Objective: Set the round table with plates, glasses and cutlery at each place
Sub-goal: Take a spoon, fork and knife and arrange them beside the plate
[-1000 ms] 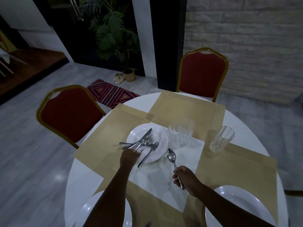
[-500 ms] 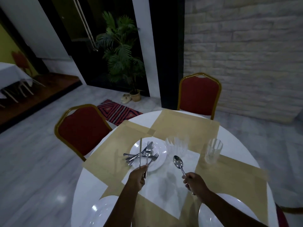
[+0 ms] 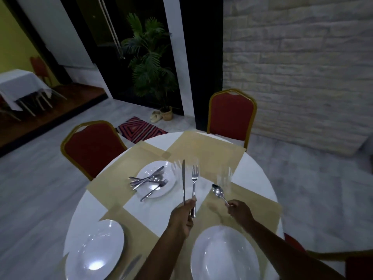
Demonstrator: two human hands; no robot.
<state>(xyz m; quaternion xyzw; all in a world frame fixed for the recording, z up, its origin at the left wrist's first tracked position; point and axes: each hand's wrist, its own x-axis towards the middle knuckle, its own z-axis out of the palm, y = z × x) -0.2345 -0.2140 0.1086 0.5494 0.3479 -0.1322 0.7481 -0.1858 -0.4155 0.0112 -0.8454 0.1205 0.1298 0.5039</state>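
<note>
My left hand (image 3: 182, 216) grips a knife (image 3: 183, 180) and a fork (image 3: 194, 178), both held upright above the round white table (image 3: 88, 201). My right hand (image 3: 239, 211) pinches the handle of a spoon (image 3: 217, 191), bowl pointing away. A white plate (image 3: 155, 178) on the far left placemat carries several more pieces of cutlery (image 3: 145, 179). Two empty white plates lie near me, the left plate (image 3: 94, 249) and the right plate (image 3: 224, 253). Clear glasses stand mid-table, blurred: a glass group (image 3: 177, 168) and a single glass (image 3: 224, 178).
Tan placemats (image 3: 203, 146) cover the four places. Two red chairs with gold frames stand at the far side, a left chair (image 3: 90, 146) and a back chair (image 3: 231, 114). Another chair's edge (image 3: 343, 257) shows at the right. A knife (image 3: 129, 266) lies beside the left near plate.
My left hand lifted a knife and a fork off the cutlery plate and drew them back toward me, upright. My right hand keeps the spoon. My view tilted up and pulled back.
</note>
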